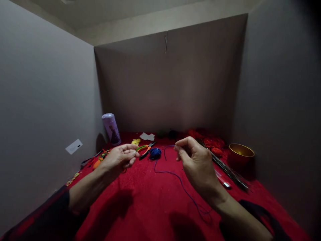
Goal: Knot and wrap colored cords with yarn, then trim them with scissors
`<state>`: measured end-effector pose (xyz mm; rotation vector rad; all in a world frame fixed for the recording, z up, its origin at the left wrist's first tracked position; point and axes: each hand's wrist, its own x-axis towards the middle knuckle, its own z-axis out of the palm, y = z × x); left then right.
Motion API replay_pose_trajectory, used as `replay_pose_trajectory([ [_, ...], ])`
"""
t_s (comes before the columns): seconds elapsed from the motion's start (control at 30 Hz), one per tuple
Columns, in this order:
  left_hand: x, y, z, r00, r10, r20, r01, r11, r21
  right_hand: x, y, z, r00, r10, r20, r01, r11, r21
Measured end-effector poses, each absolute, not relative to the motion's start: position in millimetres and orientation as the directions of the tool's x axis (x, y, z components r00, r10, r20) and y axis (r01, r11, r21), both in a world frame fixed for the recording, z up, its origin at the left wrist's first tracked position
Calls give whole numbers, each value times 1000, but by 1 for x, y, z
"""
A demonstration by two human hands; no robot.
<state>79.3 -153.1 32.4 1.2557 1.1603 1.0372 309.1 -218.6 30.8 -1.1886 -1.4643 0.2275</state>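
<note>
My right hand point(197, 160) is raised over a red cloth point(150, 201), its thumb and fingers pinched on a thin blue thread point(175, 175). The thread loops from the fingertips down across the cloth toward my right forearm. A small ball of blue yarn point(155, 153) lies between my hands. My left hand point(120, 158) hovers to the left, fingers curled together at the tips; I cannot make out what they hold. Pliers with green and orange handles point(146, 149) lie just beyond the left fingertips.
A lilac bottle point(111, 129) stands at the back left. Red-orange yarn point(210, 140) is heaped at the back right beside a brass bowl point(241, 153). A bundle of thin metal rods point(229, 170) lies along the right. White paper point(147, 136) and yellow yarn point(136, 142) lie at the back.
</note>
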Motion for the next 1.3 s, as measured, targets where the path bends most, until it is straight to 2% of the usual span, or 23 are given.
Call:
replay_pose_trajectory([
  [0.1, 107, -173, 25, 224, 963, -153, -52, 169, 984, 302, -222, 26, 146, 562, 814, 626, 585, -516],
  [0.2, 128, -183, 18, 292, 936, -195, -116, 237, 965, 293, -223, 17, -84, 463, 882, 677, 676, -291],
  [0.37, 142, -186, 16, 339, 931, -134, -281, 237, 930, 277, -221, -3, -427, 448, 786, 691, 722, -36],
  [0.5, 139, -181, 11, 321, 936, -146, -341, 258, 904, 269, -219, -16, -531, 491, 690, 695, 719, 23],
  [0.6, 136, -177, 8, 314, 941, -124, -355, 237, 904, 266, -220, -21, -551, 552, 626, 685, 728, -39],
  [0.67, 135, -176, 8, 293, 951, -100, -364, 208, 908, 265, -221, -22, -538, 621, 571, 680, 720, -142],
  [0.73, 134, -178, 10, 270, 959, -91, -371, 190, 909, 266, -222, -21, -467, 710, 528, 675, 671, -305],
  [0.8, 134, -180, 12, 253, 964, -78, -368, 170, 914, 267, -221, -18, -313, 813, 491, 644, 562, -520],
  [0.9, 135, -182, 11, 223, 973, -55, -360, 134, 923, 268, -215, -12, -100, 935, 340, 398, 351, -848],
  [0.97, 137, -183, 8, 207, 978, -35, -348, 107, 931, 269, -209, -9, -66, 967, 245, 121, 252, -960],
  [1.03, 138, -184, 4, 211, 978, -3, -320, 72, 945, 270, -203, -8, -50, 977, 209, -100, 203, -974],
  [1.1, 140, -185, 0, 225, 974, 26, -275, 37, 961, 273, -199, -9, -17, 980, 200, -196, 193, -961],
  [1.2, 142, -187, -5, 235, 972, 26, -210, 24, 977, 277, -196, -12, 34, 978, 206, -199, 208, -958],
  [1.3, 143, -188, -7, 232, 973, 7, -186, 37, 982, 279, -195, -13, 10, 982, 188, -183, 186, -965],
])
